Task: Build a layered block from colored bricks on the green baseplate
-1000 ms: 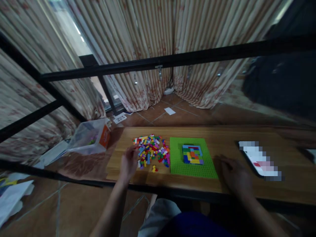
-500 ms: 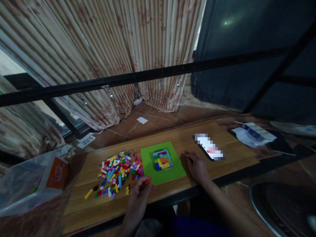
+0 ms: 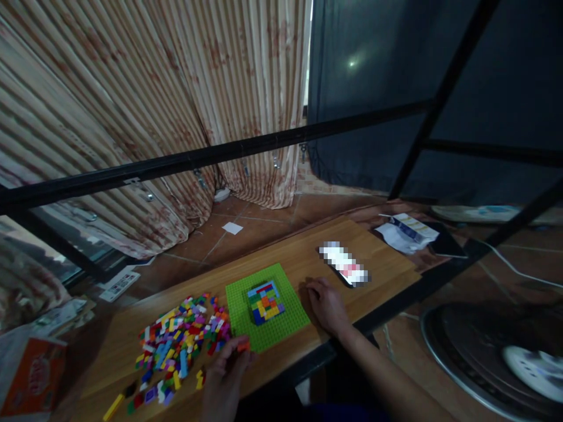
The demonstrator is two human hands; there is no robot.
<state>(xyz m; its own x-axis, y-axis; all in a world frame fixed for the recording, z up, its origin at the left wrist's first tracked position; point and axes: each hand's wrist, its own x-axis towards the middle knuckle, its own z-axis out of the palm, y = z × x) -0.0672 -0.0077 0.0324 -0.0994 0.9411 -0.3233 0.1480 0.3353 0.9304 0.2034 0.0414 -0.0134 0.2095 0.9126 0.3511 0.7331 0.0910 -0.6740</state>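
Between the thumb and fingers of my left hand [image 3: 226,369] is a small orange toy brick [image 3: 243,347], just off the near left corner of the green baseplate [image 3: 288,334]. On the baseplate stands a low square build [image 3: 267,303] of multicoloured bricks, with blue, yellow, orange and red parts. My right hand [image 3: 328,303] rests on the tabletop to the right of the baseplate, its fingers curled in and no brick visible in them. A pile of loose mixed-colour bricks [image 3: 185,334] spreads over the table left of the baseplate.
A phone [image 3: 345,264] with a blurred screen lies on the wooden table [image 3: 303,261] at the right. Past the table's right end are papers [image 3: 407,231]. An orange-labelled box [image 3: 35,375] stands at the lower left. A dark metal bar [image 3: 246,143] crosses beyond the table.
The camera view has turned to the right, so the table and bricks appear further left and lower. My left hand keeps the orange brick near the baseplate's corner; my right hand stays beside the baseplate.
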